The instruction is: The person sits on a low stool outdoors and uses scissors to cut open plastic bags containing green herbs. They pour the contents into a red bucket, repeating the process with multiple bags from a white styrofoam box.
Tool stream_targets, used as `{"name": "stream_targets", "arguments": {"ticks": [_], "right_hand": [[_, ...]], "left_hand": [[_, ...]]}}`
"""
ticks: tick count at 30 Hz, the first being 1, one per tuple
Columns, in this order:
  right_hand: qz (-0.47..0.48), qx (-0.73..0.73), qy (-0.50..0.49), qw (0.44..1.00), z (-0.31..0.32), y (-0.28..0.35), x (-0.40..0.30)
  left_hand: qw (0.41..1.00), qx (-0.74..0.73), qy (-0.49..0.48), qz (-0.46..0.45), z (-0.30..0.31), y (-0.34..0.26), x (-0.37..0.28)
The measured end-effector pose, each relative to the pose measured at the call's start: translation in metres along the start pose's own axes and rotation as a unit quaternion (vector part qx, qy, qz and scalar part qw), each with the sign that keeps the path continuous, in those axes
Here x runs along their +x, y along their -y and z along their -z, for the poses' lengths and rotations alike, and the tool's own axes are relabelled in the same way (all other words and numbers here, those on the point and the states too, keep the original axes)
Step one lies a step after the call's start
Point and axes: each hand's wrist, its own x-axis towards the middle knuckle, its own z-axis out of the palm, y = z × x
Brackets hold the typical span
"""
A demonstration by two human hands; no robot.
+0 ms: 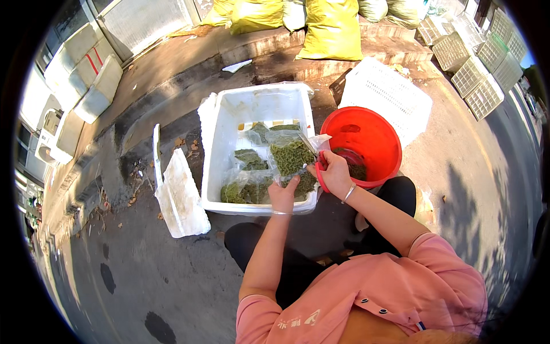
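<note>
My left hand [283,194] grips the lower edge of a clear plastic bag of green plant matter [292,158], held above a white foam box [258,209]. Red-handled scissors [320,171] are in my right hand [336,174], their blades lying along the bag's right upper edge. Whether the blades are parted cannot be told. More clear bags with green contents [250,158] lie inside the foam box. Close to my right hand stands a red plastic bucket [389,142] with dark green matter and some clear plastic at its bottom.
A broken foam piece [180,202] lies left of the box. An upturned white plastic crate [382,92] is behind the bucket. Yellow sacks [333,30] stand on the steps. Foam boxes [96,86] are stacked at the left, plastic crates [470,75] at the right.
</note>
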Motion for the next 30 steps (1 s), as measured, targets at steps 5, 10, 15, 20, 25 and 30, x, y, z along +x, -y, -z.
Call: {"name": "stream_targets", "arguments": {"ticks": [5,10,15,20,25,30], "right_hand": [[0.034,-0.072,0.002,0.997,-0.005,-0.013,-0.009],[-0.052,0.054,0.13,0.989,0.025,-0.039,-0.071],[-0.143,-0.09,0.342,0.925,0.04,-0.104,-0.145],[-0.175,0.139,0.265,0.938,0.039,-0.091,-0.128],[-0.218,0.192,0.277,0.916,0.038,-0.065,-0.095],[-0.197,0.191,0.286,0.918,0.04,-0.057,-0.078]], "left_hand": [[0.998,0.052,0.024,-0.001,-0.008,0.007,-0.004],[0.999,0.013,-0.037,0.006,0.001,-0.002,-0.007],[0.988,-0.094,-0.102,0.071,0.011,-0.009,-0.005],[0.97,-0.209,-0.08,0.098,0.015,-0.007,-0.004],[0.969,-0.211,-0.064,0.112,0.007,-0.002,-0.005],[0.968,-0.218,-0.04,0.118,0.005,-0.001,-0.008]]}}
